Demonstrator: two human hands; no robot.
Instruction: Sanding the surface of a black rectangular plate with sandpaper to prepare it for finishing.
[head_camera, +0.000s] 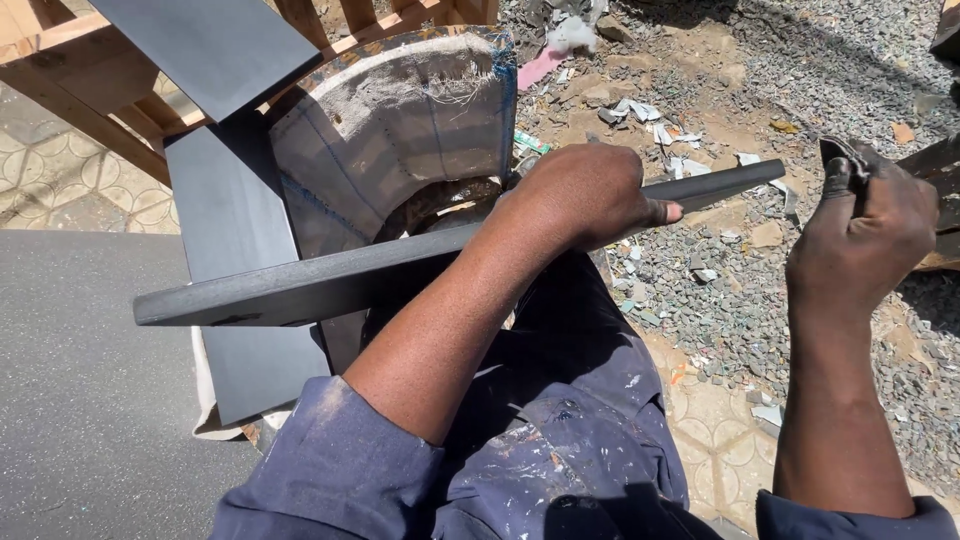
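Our left hand (585, 195) clamped over the dark grey plank's (330, 282) top edge, our right hand (865, 235) at three o'clock pinching a black sanding scrap (838, 152), open gravel (800, 80) beyond.

The single head-worn camera looks steeply down from close above the person's lap and forearms. It faces forward over a grey painted board (400, 265) toward gravel ground (800, 90). No second view overlaps it.

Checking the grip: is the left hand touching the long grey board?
Touching. The head view shows the left hand wrapped over the grey board, fingers curled around its edge.
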